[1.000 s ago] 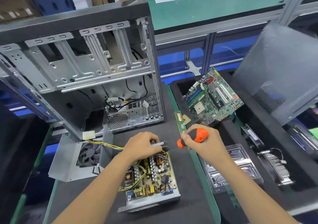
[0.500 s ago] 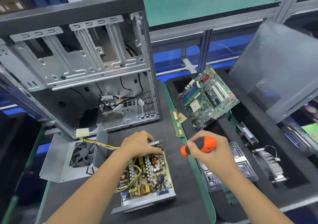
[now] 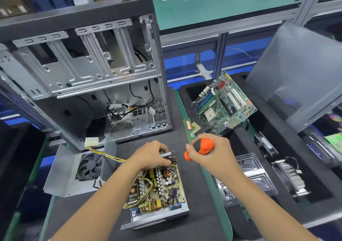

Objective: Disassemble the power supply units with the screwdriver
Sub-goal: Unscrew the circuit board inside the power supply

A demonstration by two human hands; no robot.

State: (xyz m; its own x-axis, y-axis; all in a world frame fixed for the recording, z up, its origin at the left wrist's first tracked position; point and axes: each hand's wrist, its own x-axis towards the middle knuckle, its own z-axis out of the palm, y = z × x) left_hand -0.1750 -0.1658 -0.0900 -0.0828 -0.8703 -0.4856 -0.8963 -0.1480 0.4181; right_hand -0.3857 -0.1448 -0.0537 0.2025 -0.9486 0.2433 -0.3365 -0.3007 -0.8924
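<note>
Both hands cover PSU far edge; screwdriver tip hidden.

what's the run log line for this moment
left hand steadies open power supply | right hand grips screwdriver | tip at far corner

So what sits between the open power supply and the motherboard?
In the head view, the right hand gripping the screwdriver, and a RAM stick lying on the mat.

An empty computer case stands upright on the worktop. Right of it, a motherboard leans in a black tray, near a heatsink.
</note>
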